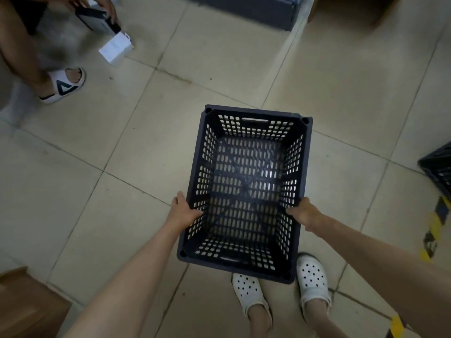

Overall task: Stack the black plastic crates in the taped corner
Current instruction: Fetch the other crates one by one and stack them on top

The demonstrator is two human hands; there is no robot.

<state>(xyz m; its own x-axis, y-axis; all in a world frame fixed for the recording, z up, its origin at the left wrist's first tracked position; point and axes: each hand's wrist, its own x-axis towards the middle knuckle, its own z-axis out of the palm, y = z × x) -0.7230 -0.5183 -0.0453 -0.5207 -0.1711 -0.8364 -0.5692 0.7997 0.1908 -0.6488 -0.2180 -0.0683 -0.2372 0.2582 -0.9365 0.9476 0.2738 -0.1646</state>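
The floor [136, 147] is pale beige tile with dark grout lines, scuffed in places, and strips of yellow-and-black hazard tape [433, 230] run along its right side. A brown cardboard box [26, 303] sits at the lower left. Held above the tiles, the black perforated crate [246, 191] is empty; the left hand [184, 212] and right hand [303, 213] each curl over a long rim. Another black crate [438, 169] shows at the right edge. Another person's white slipper [64, 85] bears a dark triangle mark; no writing is readable.
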